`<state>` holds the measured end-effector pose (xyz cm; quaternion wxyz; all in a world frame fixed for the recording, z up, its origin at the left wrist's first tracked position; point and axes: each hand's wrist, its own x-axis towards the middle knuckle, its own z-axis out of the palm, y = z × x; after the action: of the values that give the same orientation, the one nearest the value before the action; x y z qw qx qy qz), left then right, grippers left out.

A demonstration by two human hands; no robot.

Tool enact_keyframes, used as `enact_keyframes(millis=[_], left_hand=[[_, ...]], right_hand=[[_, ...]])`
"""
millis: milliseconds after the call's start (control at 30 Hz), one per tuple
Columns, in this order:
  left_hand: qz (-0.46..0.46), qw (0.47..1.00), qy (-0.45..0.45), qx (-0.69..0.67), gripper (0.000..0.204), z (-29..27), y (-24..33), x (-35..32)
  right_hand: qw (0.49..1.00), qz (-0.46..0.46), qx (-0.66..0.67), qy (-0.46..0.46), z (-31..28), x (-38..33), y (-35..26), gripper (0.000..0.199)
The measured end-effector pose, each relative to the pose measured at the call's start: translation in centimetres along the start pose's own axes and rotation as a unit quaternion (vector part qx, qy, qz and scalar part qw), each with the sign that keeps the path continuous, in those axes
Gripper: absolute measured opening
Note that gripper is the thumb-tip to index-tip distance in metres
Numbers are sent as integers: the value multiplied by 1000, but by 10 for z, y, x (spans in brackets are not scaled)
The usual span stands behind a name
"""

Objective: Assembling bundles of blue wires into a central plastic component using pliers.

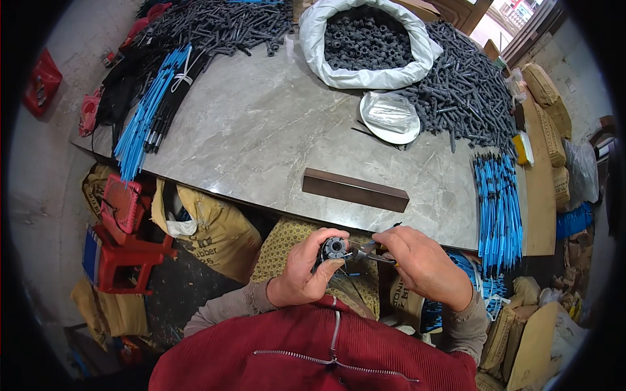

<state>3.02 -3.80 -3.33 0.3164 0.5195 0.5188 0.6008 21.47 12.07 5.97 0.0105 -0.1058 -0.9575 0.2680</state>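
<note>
Left hand point(305, 266): one; thumb and fingers are clamped on a round part point(335, 247).
Right hand point(425, 264): one; its fingers are closed round a metal tool point(366, 250).
Round part: one; held between the hands, just off the near edge of the grey table point(248, 130); dark grey, notched around its face, pierced at the centre.
Metal tool: one; its head is held just beside the round part; whether they touch cannot be told.
Yellow sack point(225, 244): one, set below the table edge at the left; white material is seen at its mouth.
Brown bar point(355, 190): one, laid slantwise on the table.
Blue rod bundles point(499, 208): two on the table, one at each side; the rods are too many to be counted.
Black rod bundle point(171, 104): one, bound with white cord.
White plate point(391, 137): one; clear plastic packaging point(391, 112) is borne on it.
White sack point(316, 58): one, rim turned out, filled with small dark parts point(368, 39).
Grey heaps point(463, 91): two, flanking the white sack.
</note>
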Motion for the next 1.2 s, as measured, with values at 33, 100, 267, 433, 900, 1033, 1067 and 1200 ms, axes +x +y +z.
enact_keyframes(millis=[33,100,267,433,900,1033,1067,1200], left_hand=[[-2,1000,-1,-4,35,0,-1,0],[-4,1000,-1,-8,35,-1,-2,1],[15,1000,3,27,35,-1,0,2],[9,1000,4,24,36,-3,0,3],[49,999,-18,5,43,-5,-2,6],[10,999,-39,-26,43,-7,-4,5],[10,999,-44,-30,45,-7,-5,4],[3,997,-58,-45,49,-6,-4,6]], right_hand=[[1000,-1,-12,3,0,0,0,47],[999,-2,-36,9,0,1,-1,47],[998,-14,-63,14,1,5,-4,43],[992,-25,-117,36,2,9,-5,37],[850,-228,-438,186,5,0,6,22],[845,-220,-422,243,12,-6,3,32],[845,-220,-422,243,13,-8,3,32],[856,-172,-431,227,15,-13,-1,38]])
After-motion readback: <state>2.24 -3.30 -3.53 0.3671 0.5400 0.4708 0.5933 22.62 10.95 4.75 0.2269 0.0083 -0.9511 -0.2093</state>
